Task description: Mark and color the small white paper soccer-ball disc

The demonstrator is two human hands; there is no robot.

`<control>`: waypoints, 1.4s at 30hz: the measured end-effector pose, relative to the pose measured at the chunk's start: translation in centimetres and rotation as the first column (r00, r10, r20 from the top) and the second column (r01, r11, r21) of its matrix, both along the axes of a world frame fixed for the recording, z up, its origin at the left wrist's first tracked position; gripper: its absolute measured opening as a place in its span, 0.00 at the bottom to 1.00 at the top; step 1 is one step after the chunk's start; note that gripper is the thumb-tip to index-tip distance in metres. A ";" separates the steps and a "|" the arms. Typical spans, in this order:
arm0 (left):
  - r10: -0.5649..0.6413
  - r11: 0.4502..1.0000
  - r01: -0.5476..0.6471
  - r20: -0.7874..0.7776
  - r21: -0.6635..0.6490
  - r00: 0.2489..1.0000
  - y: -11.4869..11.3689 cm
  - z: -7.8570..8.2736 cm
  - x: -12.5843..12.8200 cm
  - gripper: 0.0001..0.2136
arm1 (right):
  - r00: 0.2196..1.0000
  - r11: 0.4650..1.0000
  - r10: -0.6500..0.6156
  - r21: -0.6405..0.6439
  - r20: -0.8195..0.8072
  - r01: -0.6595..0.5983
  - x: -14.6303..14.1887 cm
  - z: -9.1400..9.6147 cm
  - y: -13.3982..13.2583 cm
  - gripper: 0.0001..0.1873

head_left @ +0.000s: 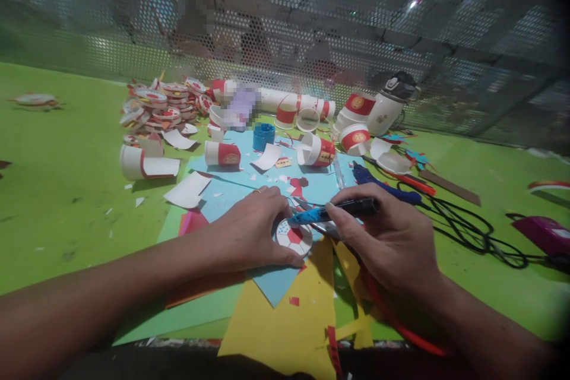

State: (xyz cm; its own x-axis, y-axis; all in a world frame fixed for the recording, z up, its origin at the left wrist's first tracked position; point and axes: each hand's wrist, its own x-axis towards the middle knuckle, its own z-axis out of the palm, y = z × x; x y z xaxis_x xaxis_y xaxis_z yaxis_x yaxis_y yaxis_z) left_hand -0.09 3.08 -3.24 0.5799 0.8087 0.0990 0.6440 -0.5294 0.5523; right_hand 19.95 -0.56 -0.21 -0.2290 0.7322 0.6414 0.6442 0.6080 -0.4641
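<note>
A white paper disc (295, 240) with a red patch, dark lines and blue dots lies on light blue paper. My left hand (260, 228) is closed round its left side, thumb along the near edge and fingers behind. My right hand (387, 237) grips a black marker (356, 208) whose front part is smeared with blue. The marker's tip touches or hovers just over the dotted part of the disc; I cannot tell which. Behind the marker, partly hidden, lie scissors (327, 228). An open blue pot (264, 137) stands farther back.
Cut red-and-white paper cups (222, 155) lie about. A pile of decorated discs (164, 104) stands back left, a white bottle (389, 107) back right. A dark blue glue gun (385, 184) and black cable (467, 228) are on the right. Yellow paper (285, 320) reaches the near edge.
</note>
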 end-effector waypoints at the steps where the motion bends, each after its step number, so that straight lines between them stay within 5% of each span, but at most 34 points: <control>1: 0.003 1.000 -0.003 -0.002 -0.005 1.000 0.0 0.0 0.0 0.22 | 1.000 1.000 -0.003 -0.003 -0.003 0.003 0.0 0.0 0.0 0.02; 15: -0.017 1.000 0.017 -0.046 0.011 0.999 -0.1 0.6 0.0 0.21 | 0.999 0.999 0.028 -0.018 -0.039 -0.029 -0.1 -0.2 0.1 0.03; 21: -0.057 0.994 0.053 -0.038 -0.096 0.998 -0.3 1.5 -0.6 0.21 | 0.999 1.000 0.018 0.002 -0.032 -0.018 0.0 -0.2 0.1 0.03; 29: -0.048 0.994 0.047 -0.006 -0.100 0.999 0.1 1.3 -0.6 0.17 | 0.985 0.995 -0.090 0.025 -0.144 0.095 -0.1 -0.3 -0.3 0.03; 42: -0.037 0.996 0.038 0.019 -0.077 0.999 0.2 0.7 -0.6 0.18 | 0.999 0.997 -0.034 0.068 -0.033 0.036 -0.2 -0.4 -0.1 0.04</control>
State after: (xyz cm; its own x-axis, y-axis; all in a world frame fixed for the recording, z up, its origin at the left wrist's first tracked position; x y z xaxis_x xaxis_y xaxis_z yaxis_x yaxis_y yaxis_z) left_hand -0.64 3.27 -2.52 0.6086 0.7921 0.0471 0.6146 -0.5081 0.6035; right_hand 19.78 -0.65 -0.57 -0.1828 0.6934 0.6970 0.6514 0.6164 -0.4424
